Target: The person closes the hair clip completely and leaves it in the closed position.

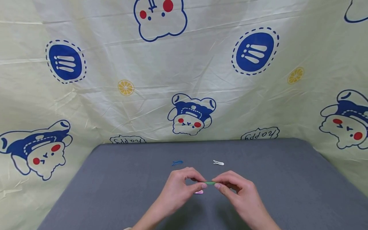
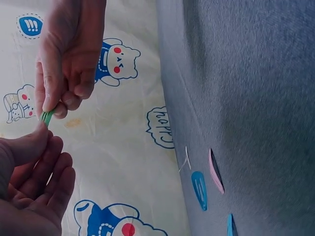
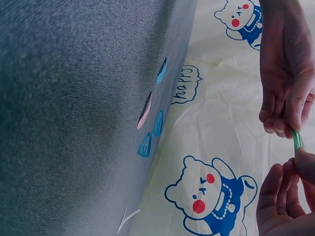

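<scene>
A small green hair clip is stretched between the two hands above the grey table. My left hand pinches one end of it between thumb and fingertips. The opposite end is gripped the same way by my right hand. Fingertips cover both ends, so only the narrow middle of the green clip shows. A pink hair clip lies on the table, partly hidden behind the left hand in the head view. Farther back lie a blue hair clip and a white hair clip, which looks spread apart.
In the right wrist view several blue hair clips lie around the pink one on the table. The grey table cloth reaches back to a printed curtain hanging behind and at both sides.
</scene>
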The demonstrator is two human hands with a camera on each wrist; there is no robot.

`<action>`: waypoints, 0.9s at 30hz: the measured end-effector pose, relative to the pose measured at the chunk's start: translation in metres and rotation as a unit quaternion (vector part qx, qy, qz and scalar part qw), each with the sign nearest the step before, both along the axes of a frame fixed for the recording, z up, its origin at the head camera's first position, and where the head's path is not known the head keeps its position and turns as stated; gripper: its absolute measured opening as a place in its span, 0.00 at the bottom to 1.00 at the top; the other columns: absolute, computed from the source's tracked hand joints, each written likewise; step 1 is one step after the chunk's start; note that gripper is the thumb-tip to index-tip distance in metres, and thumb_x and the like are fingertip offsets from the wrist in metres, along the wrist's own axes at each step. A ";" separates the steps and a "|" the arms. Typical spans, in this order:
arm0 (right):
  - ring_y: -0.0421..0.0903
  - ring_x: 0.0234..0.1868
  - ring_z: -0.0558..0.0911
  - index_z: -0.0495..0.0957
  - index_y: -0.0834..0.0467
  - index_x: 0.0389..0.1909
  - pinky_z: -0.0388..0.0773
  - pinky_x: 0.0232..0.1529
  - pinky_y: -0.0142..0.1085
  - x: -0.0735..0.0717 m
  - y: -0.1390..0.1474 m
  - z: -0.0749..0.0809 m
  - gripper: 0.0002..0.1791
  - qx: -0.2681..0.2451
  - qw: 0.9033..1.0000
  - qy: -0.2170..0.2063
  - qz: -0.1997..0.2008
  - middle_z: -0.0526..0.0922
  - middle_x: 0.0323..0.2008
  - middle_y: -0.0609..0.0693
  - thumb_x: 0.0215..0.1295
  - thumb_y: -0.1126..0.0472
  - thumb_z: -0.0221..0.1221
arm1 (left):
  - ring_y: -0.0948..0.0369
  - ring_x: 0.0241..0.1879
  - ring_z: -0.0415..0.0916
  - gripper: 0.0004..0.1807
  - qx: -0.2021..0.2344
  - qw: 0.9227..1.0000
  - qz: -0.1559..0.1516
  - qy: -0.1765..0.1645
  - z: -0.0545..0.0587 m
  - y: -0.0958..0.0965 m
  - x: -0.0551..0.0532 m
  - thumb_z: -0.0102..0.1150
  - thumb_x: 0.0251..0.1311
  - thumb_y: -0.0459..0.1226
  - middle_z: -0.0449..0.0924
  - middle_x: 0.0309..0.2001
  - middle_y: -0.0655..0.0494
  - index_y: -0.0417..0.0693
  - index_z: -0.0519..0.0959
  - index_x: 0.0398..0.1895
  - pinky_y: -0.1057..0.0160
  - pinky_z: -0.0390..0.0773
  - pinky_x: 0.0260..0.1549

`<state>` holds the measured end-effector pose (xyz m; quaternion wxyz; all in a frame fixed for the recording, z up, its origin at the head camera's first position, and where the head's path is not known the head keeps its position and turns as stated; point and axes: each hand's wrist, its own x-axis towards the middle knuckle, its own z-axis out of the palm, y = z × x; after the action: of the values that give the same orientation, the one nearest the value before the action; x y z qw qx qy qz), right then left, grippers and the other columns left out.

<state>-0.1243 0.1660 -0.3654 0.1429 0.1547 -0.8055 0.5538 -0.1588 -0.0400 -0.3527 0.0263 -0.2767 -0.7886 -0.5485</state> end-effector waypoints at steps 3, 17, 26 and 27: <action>0.44 0.35 0.80 0.86 0.46 0.36 0.79 0.38 0.36 0.000 -0.001 -0.001 0.05 -0.006 1.000 -0.009 -0.005 0.83 0.36 0.43 0.61 0.59 0.67 | 0.66 0.35 0.77 0.02 0.004 1.000 0.001 -0.010 -0.001 0.001 0.000 0.72 0.55 0.36 0.81 0.29 0.67 0.53 0.88 0.30 0.64 0.77 0.36; 0.43 0.30 0.79 0.87 0.45 0.33 0.77 0.34 0.34 0.002 -0.008 -0.007 0.08 -0.010 0.998 0.010 -0.057 0.82 0.29 0.41 0.56 0.62 0.70 | 0.68 0.31 0.75 0.04 0.004 0.999 0.027 0.039 -0.010 0.006 0.001 0.71 0.56 0.36 0.79 0.26 0.69 0.56 0.86 0.27 0.65 0.73 0.31; 0.44 0.31 0.80 0.87 0.47 0.35 0.78 0.35 0.34 0.000 -0.007 -0.009 0.06 -0.030 0.997 -0.013 -0.066 0.82 0.30 0.43 0.57 0.61 0.70 | 0.66 0.31 0.76 0.03 0.009 1.000 0.029 0.005 -0.011 0.008 -0.001 0.70 0.57 0.37 0.80 0.27 0.68 0.56 0.87 0.28 0.64 0.76 0.34; 0.44 0.31 0.80 0.87 0.48 0.36 0.78 0.35 0.34 0.000 -0.006 -0.009 0.07 -0.034 0.998 -0.010 -0.060 0.83 0.30 0.44 0.58 0.61 0.70 | 0.66 0.31 0.76 0.03 0.009 1.000 0.026 0.001 -0.011 0.007 -0.001 0.70 0.58 0.37 0.80 0.27 0.68 0.56 0.87 0.29 0.63 0.76 0.35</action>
<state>-0.1246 0.1598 -0.3739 0.1732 0.0953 -0.7955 0.5728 -0.1601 -0.0327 -0.3638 0.0439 -0.2561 -0.7904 -0.5548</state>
